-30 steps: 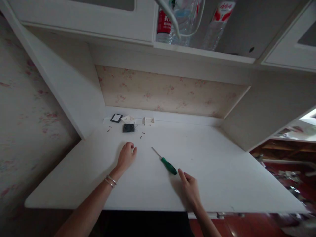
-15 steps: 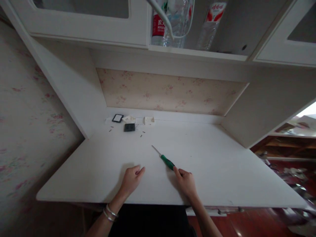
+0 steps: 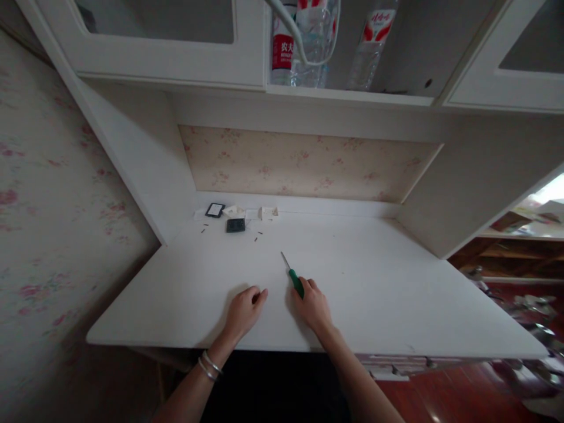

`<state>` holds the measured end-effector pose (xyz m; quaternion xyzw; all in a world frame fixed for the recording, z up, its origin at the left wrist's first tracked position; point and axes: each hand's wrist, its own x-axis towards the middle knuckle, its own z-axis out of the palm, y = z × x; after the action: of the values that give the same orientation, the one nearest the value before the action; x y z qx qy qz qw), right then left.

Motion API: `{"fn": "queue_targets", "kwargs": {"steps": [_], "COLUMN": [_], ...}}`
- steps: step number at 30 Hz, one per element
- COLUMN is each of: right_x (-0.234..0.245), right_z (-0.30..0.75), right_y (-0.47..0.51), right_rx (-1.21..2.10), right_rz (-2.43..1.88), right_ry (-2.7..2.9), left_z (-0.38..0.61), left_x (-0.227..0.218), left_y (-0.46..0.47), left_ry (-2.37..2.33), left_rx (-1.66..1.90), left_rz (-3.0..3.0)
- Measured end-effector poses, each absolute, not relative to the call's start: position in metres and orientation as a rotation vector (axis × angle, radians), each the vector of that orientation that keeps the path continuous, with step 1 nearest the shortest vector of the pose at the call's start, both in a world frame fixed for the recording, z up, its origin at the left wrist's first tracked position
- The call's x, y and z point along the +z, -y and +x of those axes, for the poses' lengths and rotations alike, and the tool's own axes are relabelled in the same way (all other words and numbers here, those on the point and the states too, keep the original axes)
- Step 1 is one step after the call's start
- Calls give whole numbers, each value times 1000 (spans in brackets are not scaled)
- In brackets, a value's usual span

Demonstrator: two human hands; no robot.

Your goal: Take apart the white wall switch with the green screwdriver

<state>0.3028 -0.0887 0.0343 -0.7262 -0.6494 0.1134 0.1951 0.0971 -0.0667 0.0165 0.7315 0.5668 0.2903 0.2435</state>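
Note:
My right hand is closed around the green handle of a screwdriver, over the white desk. Its thin metal shaft points away from me and slightly left. To the left, my left hand rests on its side near the desk's front, fingers curled and thumb apart, with nothing visible in it. Farther back lie a dark rectangular block, a black-framed piece with a pale centre and several small dark slivers, too small to name.
Small white open boxes stand along the desk's back edge. Above, plastic bottles sit in an open cabinet, with a pale curved cable hanging before them. White side panels bound the desk left and right.
My right hand has moved left and forward along the screwdriver, now covering more of its handle. The screwdriver points more directly away from me. The left hand stays curled; the view has shifted slightly.

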Motion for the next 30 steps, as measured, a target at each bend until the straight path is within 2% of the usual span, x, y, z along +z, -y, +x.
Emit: {"fn": "queue_targets", "kwargs": {"steps": [3,7,9,15,19,23,30], "right_x": [42,46,43,23,9,5,6], "right_z": [277,257,258,300,328,336,328], "right_y": [94,101,100,103,119,129,125], "right_rx": [491,879,932,711,581,564,540], "right_rz": [-1843,-1339,-1273,-1565,-1676,-1667,-1699], "right_ry": [1832,1922,1843,1602,1530,1511,1698], "left_z": [102,102,100,96,81,30,-68], "left_x": [28,39,42,41,37,37,40], "left_y": [66,65,67,74,66,54,36], "left_ry": [-1558,-1693,-1817,-1964,-2100,-2260,-2599], "left_rx": [758,682,602,359,342,391,165], "left_rz": [1931,1925,2008,2283,2329,2417,2375]}}
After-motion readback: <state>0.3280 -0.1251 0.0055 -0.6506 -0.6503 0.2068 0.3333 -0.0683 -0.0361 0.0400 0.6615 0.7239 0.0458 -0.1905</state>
